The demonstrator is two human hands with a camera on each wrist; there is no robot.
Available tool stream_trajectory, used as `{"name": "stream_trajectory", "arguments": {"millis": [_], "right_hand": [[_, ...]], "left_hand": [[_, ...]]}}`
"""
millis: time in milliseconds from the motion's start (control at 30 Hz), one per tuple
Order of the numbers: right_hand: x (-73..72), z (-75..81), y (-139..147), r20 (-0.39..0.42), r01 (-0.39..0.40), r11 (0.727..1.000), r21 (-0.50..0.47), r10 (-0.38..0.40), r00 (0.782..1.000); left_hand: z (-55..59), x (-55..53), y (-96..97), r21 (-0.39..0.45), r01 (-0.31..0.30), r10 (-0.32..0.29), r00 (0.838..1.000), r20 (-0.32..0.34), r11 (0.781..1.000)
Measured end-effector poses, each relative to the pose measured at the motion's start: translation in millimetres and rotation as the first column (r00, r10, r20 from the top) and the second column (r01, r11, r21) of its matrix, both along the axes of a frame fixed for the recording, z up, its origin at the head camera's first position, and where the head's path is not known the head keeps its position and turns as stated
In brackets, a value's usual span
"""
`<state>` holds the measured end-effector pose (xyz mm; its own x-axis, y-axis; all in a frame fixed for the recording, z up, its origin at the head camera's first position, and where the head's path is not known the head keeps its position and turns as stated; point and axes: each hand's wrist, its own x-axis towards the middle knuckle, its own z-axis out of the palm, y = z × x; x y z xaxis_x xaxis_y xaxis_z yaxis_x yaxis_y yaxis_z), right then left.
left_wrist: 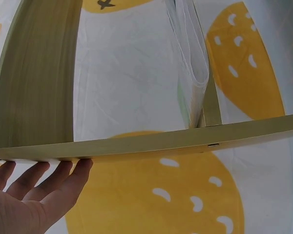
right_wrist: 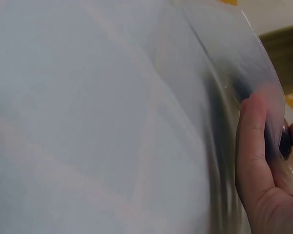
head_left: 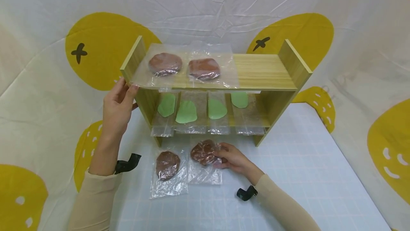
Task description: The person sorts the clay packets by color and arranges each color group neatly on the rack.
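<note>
My left hand (head_left: 117, 106) grips the left side panel of a small wooden shelf (head_left: 262, 71), thumb at its front edge; in the left wrist view its fingers (left_wrist: 63, 187) touch the panel's outer face. My right hand (head_left: 235, 158) pinches a clear plastic bag holding a flat brown patty (head_left: 203, 152), in front of the shelf. In the right wrist view, the clear bag (right_wrist: 244, 53) lies between thumb and fingers. Left of it, another bagged brown patty (head_left: 168, 166) lies on the table.
Two bagged brown patties (head_left: 165, 63) lie on the top board's left and middle. Several bags with flat green pieces (head_left: 186, 111) line the lower board, their ends overhanging its front. A pale checked cloth (head_left: 307, 159) covers the table; a patterned curtain (head_left: 205, 14) hangs behind.
</note>
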<state>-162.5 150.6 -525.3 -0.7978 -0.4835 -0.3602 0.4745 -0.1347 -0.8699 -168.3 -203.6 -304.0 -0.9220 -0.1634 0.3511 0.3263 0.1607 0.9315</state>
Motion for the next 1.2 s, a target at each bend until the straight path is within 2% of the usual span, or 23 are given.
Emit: {"name": "stream_trajectory", "arguments": {"millis": [300, 400, 600, 800, 933, 1067, 1200], "right_hand": [[6.6, 9.2, 10, -0.033, -0.044, 0.999, 0.026, 0.044, 0.998], [10.5, 11.9, 13, -0.072, -0.063, 0.996, 0.066, 0.068, 0.995], [18.5, 18.1, 17, -0.191, -0.109, 0.983, 0.147, 0.136, 0.972], [25.1, 33.9, 19, -0.254, -0.138, 0.969, 0.206, 0.189, 0.949], [30.3, 50.5, 22, -0.321, -0.171, 0.956, 0.237, 0.243, 0.915], [35.7, 68.0, 28, -0.405, -0.219, 0.953, 0.210, 0.289, 0.868], [39.9, 90.5, 35, -0.485, -0.247, 0.953, 0.174, 0.301, 0.821]], "left_hand": [[-1.0, -0.6, -1.1, 0.022, 0.011, -0.011, 1.000, -0.015, 1.000], [-1.8, -0.4, -1.9, 0.020, 0.013, -0.012, 1.000, -0.017, 1.000], [-1.7, -0.4, -1.4, 0.028, 0.015, -0.014, 1.000, -0.013, 1.000], [-0.4, -0.7, -0.4, 0.039, 0.021, -0.020, 1.000, -0.012, 0.999], [0.7, -1.4, -0.3, 0.075, 0.037, -0.036, 0.999, -0.023, 0.997], [1.0, -1.5, 0.0, 0.077, 0.041, -0.039, 0.999, -0.025, 0.996], [1.0, -1.2, 0.2, 0.070, 0.032, -0.031, 0.999, -0.017, 0.997]]}}
